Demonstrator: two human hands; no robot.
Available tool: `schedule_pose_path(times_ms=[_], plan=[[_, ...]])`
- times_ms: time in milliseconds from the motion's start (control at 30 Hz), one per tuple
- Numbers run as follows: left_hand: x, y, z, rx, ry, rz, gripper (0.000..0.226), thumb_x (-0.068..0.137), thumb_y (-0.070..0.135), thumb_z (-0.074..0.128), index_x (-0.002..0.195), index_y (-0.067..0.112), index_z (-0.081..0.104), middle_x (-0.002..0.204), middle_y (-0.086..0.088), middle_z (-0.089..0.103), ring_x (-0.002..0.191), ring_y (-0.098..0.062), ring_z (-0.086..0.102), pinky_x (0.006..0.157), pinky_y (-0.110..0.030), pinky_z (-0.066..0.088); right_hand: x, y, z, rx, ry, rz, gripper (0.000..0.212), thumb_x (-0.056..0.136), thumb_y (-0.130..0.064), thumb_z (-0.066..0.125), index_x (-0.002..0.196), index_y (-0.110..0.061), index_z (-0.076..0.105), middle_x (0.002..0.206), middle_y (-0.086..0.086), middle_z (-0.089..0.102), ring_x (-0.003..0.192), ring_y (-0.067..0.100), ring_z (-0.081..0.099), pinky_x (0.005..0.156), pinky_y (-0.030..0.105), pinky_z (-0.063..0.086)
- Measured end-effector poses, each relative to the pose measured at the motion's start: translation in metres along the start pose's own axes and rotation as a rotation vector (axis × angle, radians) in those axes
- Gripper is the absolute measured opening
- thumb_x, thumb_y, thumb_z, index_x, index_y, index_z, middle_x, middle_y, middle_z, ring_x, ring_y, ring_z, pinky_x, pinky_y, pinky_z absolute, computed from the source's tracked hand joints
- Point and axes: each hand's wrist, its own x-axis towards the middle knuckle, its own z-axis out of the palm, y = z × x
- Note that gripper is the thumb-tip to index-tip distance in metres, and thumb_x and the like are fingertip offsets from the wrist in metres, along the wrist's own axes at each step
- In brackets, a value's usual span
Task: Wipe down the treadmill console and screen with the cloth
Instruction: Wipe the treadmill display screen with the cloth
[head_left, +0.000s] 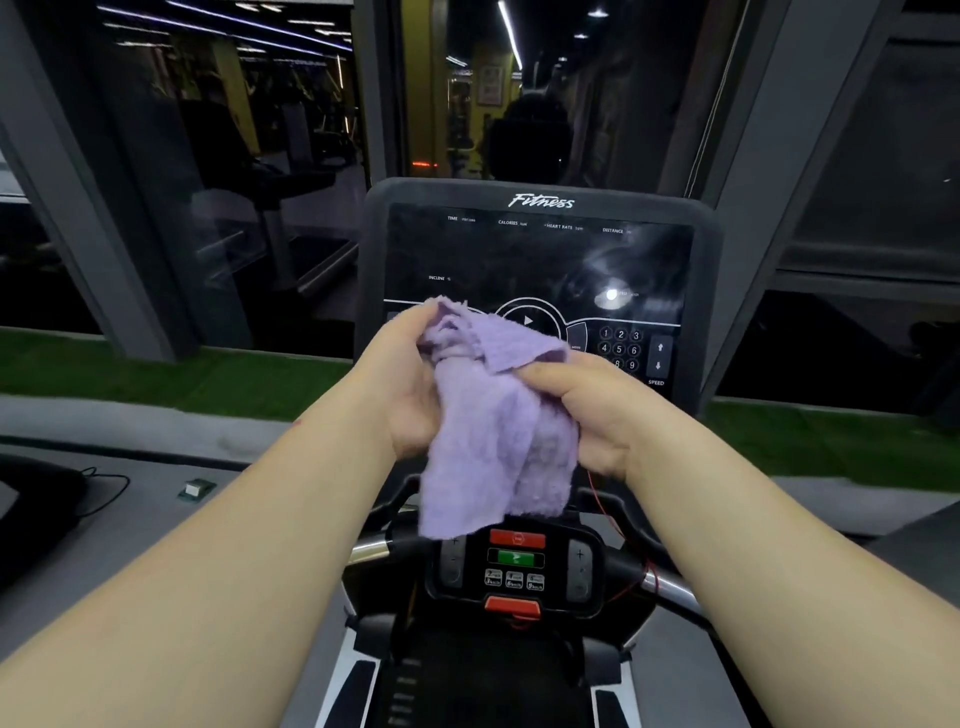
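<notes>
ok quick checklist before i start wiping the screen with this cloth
1. Cloth held: ok. The purple cloth is gripped by the left hand and the right hand.
2. Cloth ready as a pad: not ok. It is bunched and hanging loose.
3. Cloth on the screen: not ok. It is held in front of the screen, not pressed to it.
4. Screen needs wiping: ok. Smears show around the glare at upper right.
5. Display off: ok. No readouts lit, only printed labels.
6. Lower console reachable: ok. The red stop button and green button are uncovered.
</notes>
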Motion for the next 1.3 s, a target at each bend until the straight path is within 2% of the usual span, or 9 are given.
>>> schedule_pose_path(times_ms=[100,300,467,600,700,833,967,1100,1300], plan=[[-0.007,-0.004,-0.004,0.190,-0.168,-0.096,0.084,0.084,0.070,0.060,0.130,0.000,0.065,0.132,-0.015,0.066,0.122,-0.032,0.063,0.107,-0.045,0.047,0.003,-0.005,-0.007,0.181,0.091,0.062,0.020,0.101,-0.017,0.060,0.108,-0.001,0.070,0.094,0.014,0.076,0.082,0.027,0.075,0.070,0.039,0.061],[0.004,-0.021,-0.004,0.637,-0.038,-0.033,0.032,0.095,0.008,0.065,0.127,0.010,0.066,0.120,-0.015,0.073,0.110,-0.033,0.071,0.095,-0.051,0.056,0.006,-0.003,-0.015,0.144,0.080,-0.025,0.025,0.102,-0.014,0.059,0.126,-0.013,0.068,0.112,0.017,0.076,0.106,0.032,0.074,0.098,0.052,0.056],[0.011,-0.017,-0.010,0.562,-0.060,-0.087,0.032,0.098,0.009,0.062,0.130,0.013,0.066,0.120,-0.012,0.073,0.111,-0.031,0.070,0.099,-0.052,0.053,0.009,0.000,-0.020,0.152,0.019,-0.154,0.022,0.103,-0.007,0.054,0.118,-0.012,0.069,0.114,0.011,0.075,0.112,0.028,0.069,0.103,0.050,0.052],[0.013,-0.014,-0.009,0.416,-0.018,-0.052,0.023,0.103,0.009,0.048,0.099,-0.005,0.066,0.073,-0.011,0.074,0.065,-0.022,0.074,0.060,-0.035,0.061,-0.003,0.001,-0.023,-0.334,-0.144,-0.381,0.043,0.092,0.009,0.053,0.098,-0.024,0.081,0.119,-0.004,0.071,0.111,0.014,0.065,0.094,0.031,0.050],[0.010,-0.010,-0.012,0.428,0.030,-0.072,0.014,0.091,0.007,0.052,0.082,0.001,0.060,0.071,-0.012,0.064,0.068,-0.028,0.063,0.073,-0.041,0.054,-0.010,0.002,-0.027,-0.769,-0.209,-0.369,0.069,0.085,0.013,0.041,0.096,-0.042,0.082,0.141,-0.028,0.049,0.132,-0.004,0.046,0.107,0.016,0.037],[0.011,-0.008,-0.013,0.278,0.020,-0.111,0.008,0.074,0.020,0.051,0.074,0.013,0.050,0.085,-0.010,0.060,0.075,-0.028,0.060,0.075,-0.037,0.047,-0.010,0.001,-0.030,-0.875,-0.167,-0.384,0.075,0.080,0.016,0.038,0.093,-0.042,0.082,0.148,-0.031,0.040,0.139,-0.009,0.033,0.104,0.005,0.023],[0.011,-0.003,-0.015,0.390,-0.149,-0.103,0.060,0.088,0.047,0.064,0.124,-0.001,0.065,0.128,-0.023,0.066,0.114,-0.040,0.066,0.099,-0.052,0.050,-0.003,0.000,-0.033,-0.879,-0.102,-0.389,0.073,0.076,0.018,0.036,0.088,-0.038,0.083,0.147,-0.029,0.043,0.137,-0.010,0.036,0.105,0.008,0.023],[0.014,-0.001,-0.013,0.611,-0.108,0.016,0.035,0.093,0.000,0.060,0.127,0.004,0.064,0.126,-0.024,0.067,0.113,-0.037,0.069,0.100,-0.053,0.052,0.000,-0.002,-0.033,-0.796,-0.012,-0.407,0.069,0.077,0.017,0.037,0.094,-0.033,0.083,0.143,-0.025,0.051,0.132,-0.009,0.042,0.107,0.013,0.032],[0.011,0.004,-0.014,0.659,-0.089,-0.002,0.032,0.095,0.004,0.061,0.127,0.005,0.064,0.120,-0.017,0.072,0.110,-0.033,0.071,0.089,-0.047,0.058,0.005,-0.004,-0.036,-0.706,0.045,-0.434,0.065,0.081,0.016,0.037,0.098,-0.027,0.082,0.135,-0.020,0.059,0.123,-0.005,0.052,0.077,0.001,0.042]])
